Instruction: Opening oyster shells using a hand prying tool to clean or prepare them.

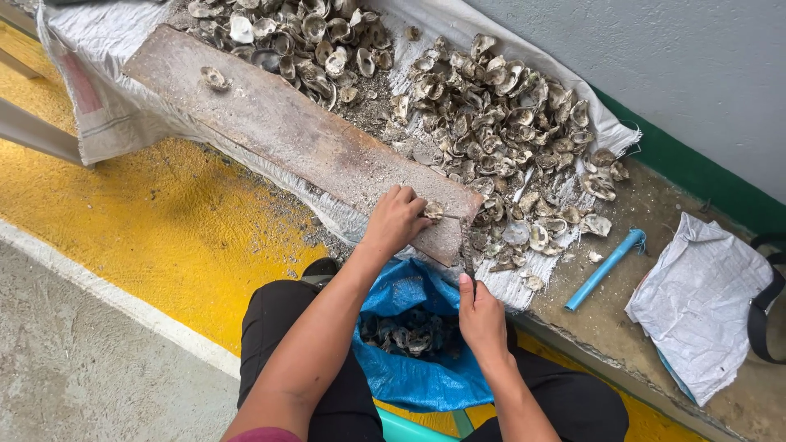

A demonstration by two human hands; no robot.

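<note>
Left hand: the left hand point(395, 219) rests on the near end of the wooden plank point(278, 131), fingers curled down and pinched on a single oyster shell point(433, 210) that lies on the wood.
Right hand: the right hand point(481, 317) is closed in a fist around the handle of a thin tool point(468, 260); the dark blade runs up from the thumb toward the plank's end. What kind of blade it is looks unclear, as it is thin and partly lost against the shells.
Hands together: they are apart, the left up on the plank, the right lower and nearer the body, above the bag.
Held shell: it sits near the plank's near end, touching the left fingertips, just beside the edge where the shell heap begins.
Blue bag: an open blue bag point(413, 376) sits between the person's knees, with dark oysters point(409, 331) inside.
Shell heap: a wide heap of pale empty shells point(499, 123) lies on white sacking point(98, 82) beyond and beside the plank, against the grey wall point(655, 57).
Lone shell: one loose shell point(214, 78) lies far up the plank.
Right side: a blue pipe piece point(604, 268) lies on the ledge, near a folded white sack point(696, 303).
Floor: a yellow painted floor point(139, 221) lies beside the plank.
</note>
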